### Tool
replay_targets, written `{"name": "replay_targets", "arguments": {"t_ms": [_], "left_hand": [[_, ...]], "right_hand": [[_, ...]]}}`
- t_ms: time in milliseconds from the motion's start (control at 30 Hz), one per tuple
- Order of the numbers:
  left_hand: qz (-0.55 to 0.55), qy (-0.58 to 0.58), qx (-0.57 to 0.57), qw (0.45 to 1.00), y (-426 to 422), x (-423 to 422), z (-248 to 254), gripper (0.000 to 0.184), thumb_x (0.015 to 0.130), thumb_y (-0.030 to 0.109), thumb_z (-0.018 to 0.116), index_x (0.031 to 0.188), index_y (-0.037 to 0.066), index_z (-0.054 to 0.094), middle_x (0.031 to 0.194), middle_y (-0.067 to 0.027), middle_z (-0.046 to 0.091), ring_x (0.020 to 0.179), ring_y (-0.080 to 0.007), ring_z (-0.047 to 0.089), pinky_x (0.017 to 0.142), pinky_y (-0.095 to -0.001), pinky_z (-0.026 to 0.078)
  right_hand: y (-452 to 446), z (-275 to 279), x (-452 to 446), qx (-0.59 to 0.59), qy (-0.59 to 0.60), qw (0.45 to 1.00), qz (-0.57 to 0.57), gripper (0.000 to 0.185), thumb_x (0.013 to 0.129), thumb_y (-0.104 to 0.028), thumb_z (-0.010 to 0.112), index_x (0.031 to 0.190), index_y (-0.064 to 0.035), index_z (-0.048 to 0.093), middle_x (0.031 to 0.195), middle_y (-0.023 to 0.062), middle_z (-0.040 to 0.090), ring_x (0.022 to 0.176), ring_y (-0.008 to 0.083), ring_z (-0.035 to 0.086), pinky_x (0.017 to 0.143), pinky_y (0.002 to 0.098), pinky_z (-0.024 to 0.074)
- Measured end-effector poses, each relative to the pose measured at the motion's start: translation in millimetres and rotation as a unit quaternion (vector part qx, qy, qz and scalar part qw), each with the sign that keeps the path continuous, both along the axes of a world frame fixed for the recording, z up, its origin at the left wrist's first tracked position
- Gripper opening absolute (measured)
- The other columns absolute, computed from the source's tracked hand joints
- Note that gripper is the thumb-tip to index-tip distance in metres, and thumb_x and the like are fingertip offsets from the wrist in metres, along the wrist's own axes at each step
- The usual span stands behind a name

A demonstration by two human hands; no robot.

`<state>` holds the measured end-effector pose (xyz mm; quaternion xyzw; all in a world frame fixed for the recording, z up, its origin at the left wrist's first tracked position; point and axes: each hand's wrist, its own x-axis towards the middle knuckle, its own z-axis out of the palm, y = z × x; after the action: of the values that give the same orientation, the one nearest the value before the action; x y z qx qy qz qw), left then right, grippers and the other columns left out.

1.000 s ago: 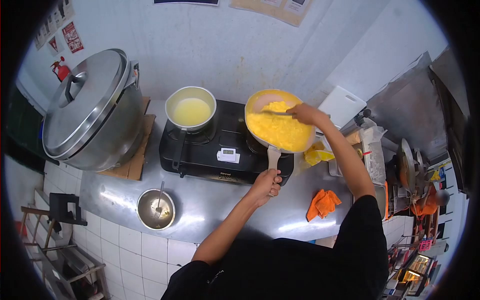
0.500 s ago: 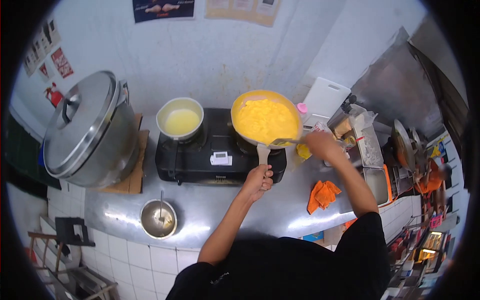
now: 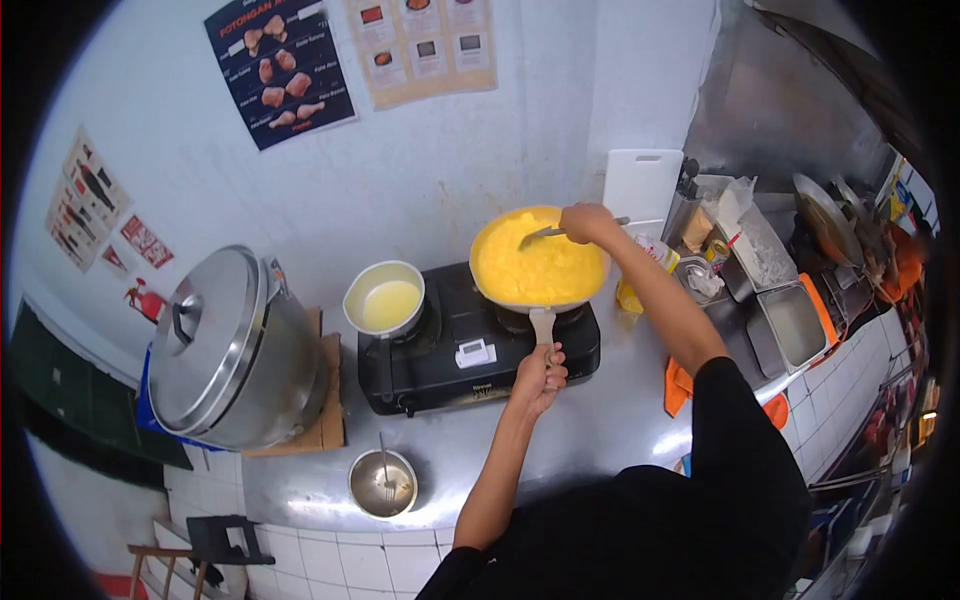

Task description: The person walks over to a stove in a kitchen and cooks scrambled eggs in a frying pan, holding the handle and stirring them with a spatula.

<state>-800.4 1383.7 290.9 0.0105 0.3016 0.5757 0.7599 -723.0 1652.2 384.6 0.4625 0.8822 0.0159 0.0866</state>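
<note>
A frying pan [image 3: 477,284] rests on the right burner of a black two-burner gas stove [image 3: 430,376]. Soft yellow scrambled egg [image 3: 545,272] fills it. My left hand [image 3: 541,378] is wrapped round the beige pan handle [image 3: 543,325]. Above the pan's far right side, my right hand [image 3: 588,224] grips a grey spatula [image 3: 546,233], whose blade dips into the egg near the far rim. On the left burner stands a pale saucepan [image 3: 352,308] with yellow liquid in it. A small white digital timer [image 3: 474,352] lies on the stove top between the burners.
A large lidded steel pot [image 3: 245,370] stands on cardboard at the left. Near the front edge sits a steel bowl [image 3: 357,492] with a fork in it. To the right are a white cutting board [image 3: 640,185], metal containers [image 3: 795,325] and an orange cloth [image 3: 677,385].
My right hand has carried the spatula from the pan's near right rim to its far side, into the egg. My left hand still holds the handle. The camera view has shifted.
</note>
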Motion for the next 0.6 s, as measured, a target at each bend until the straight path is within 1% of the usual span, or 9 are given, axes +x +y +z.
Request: {"name": "replay_targets", "arguments": {"t_ms": [167,267,367,400,433,467,500,567,600], "left_hand": [[0.012,-0.004,-0.002,1.0,-0.2,2.7,1.2,0.021,0.088,0.015,0.051,0.103,0.002,0.047,0.068,0.0011,0.044,0.047,-0.003,0.032,0.035,-0.0156,0.025],[0.004,0.004,0.025,1.0,2.0,1.1,-11.9,0.02,0.087,0.014,0.053,0.102,0.002,0.048,0.068,0.0011,0.044,0.047,-0.0026,0.033,0.035,-0.0158,0.025],[0.015,0.022,0.03,0.999,6.4,0.4,-30.9,0.021,0.086,0.012,0.056,0.104,0.001,0.052,0.072,-0.0022,0.049,0.049,-0.006,0.039,0.036,-0.0178,0.028],[0.024,-0.037,0.104,0.994,10.7,0.8,-54.9,0.023,0.087,0.013,0.054,0.106,0.001,0.052,0.075,-0.0039,0.051,0.049,-0.0073,0.041,0.037,-0.0175,0.03],[-0.001,-0.252,0.133,0.959,16.9,1.6,-75.1,0.021,0.089,0.013,0.05,0.106,0.001,0.052,0.075,-0.0041,0.051,0.05,-0.0076,0.041,0.038,-0.0175,0.031],[-0.043,-0.349,0.16,0.922,20.8,3.8,-78.0,0.025,0.091,0.026,0.044,0.091,0.003,0.052,0.068,-0.0023,0.049,0.051,-0.0103,0.044,0.043,-0.0209,0.037],[-0.073,-0.364,0.203,0.906,29.5,7.4,-88.0,0.026,0.09,0.029,0.047,0.09,0.004,0.053,0.07,-0.0024,0.05,0.052,-0.0103,0.045,0.043,-0.0209,0.037],[-0.028,-0.27,0.17,0.947,51.9,22.5,-105.6,0.022,0.087,0.026,0.048,0.073,0.01,0.051,0.057,0.0032,0.045,0.041,-0.0054,0.038,0.035,-0.0182,0.031],[-0.004,-0.224,0.155,0.962,59.2,25.9,-103.5,0.022,0.088,0.021,0.048,0.068,0.011,0.049,0.052,0.0058,0.04,0.037,-0.0041,0.035,0.032,-0.0176,0.03]], "right_hand": [[-70.0,80.1,37.8,-0.018,-0.048,0.999,0.013,0.025,0.081,-0.018,0.052,0.097,-0.0119,0.069,0.094,0.0126,0.068,0.084,0.0312,0.066,0.072,0.0423,0.0525],[-111.8,50.2,39.9,-0.012,-0.064,0.996,0.068,0.024,0.08,-0.019,0.052,0.091,-0.0062,0.069,0.089,0.0158,0.068,0.082,0.0313,0.067,0.069,0.0428,0.0527],[-106.0,-35.8,31.6,0.083,0.001,0.99,0.111,0.018,0.078,-0.014,0.053,0.08,-0.0054,0.068,0.083,0.017,0.067,0.075,0.0315,0.067,0.066,0.0427,0.0522],[-93.2,-58.7,31.4,0.13,0.057,0.977,0.159,0.017,0.077,-0.013,0.053,0.079,-0.0055,0.068,0.081,0.0166,0.067,0.074,0.0314,0.066,0.065,0.0428,0.0518],[-82.7,-64.6,26.3,0.129,0.053,0.977,0.162,0.017,0.077,-0.013,0.053,0.079,-0.0051,0.067,0.08,0.0167,0.066,0.075,0.032,0.065,0.067,0.0432,0.0515],[-62.3,-79.6,22.3,0.113,0.066,0.982,0.138,0.016,0.076,-0.011,0.054,0.084,-0.0039,0.066,0.084,0.0168,0.065,0.081,0.0323,0.064,0.073,0.0425,0.0507],[-19.1,-116.5,25.9,0.148,0.075,0.967,0.192,0.023,0.077,-0.011,0.058,0.098,-0.0052,0.064,0.091,0.0173,0.065,0.086,0.0321,0.063,0.075,0.0429,0.0491],[5.3,-105.6,27.3,0.122,0.048,0.968,0.215,0.017,0.076,-0.008,0.056,0.09,-0.0024,0.064,0.093,0.017,0.064,0.091,0.033,0.061,0.077,0.0433,0.0481],[24.1,-99.2,26.8,0.078,0.002,0.98,0.18,0.021,0.078,-0.01,0.056,0.095,-0.0007,0.064,0.097,0.0179,0.064,0.093,0.0354,0.06,0.076,0.0448,0.0474]]}}
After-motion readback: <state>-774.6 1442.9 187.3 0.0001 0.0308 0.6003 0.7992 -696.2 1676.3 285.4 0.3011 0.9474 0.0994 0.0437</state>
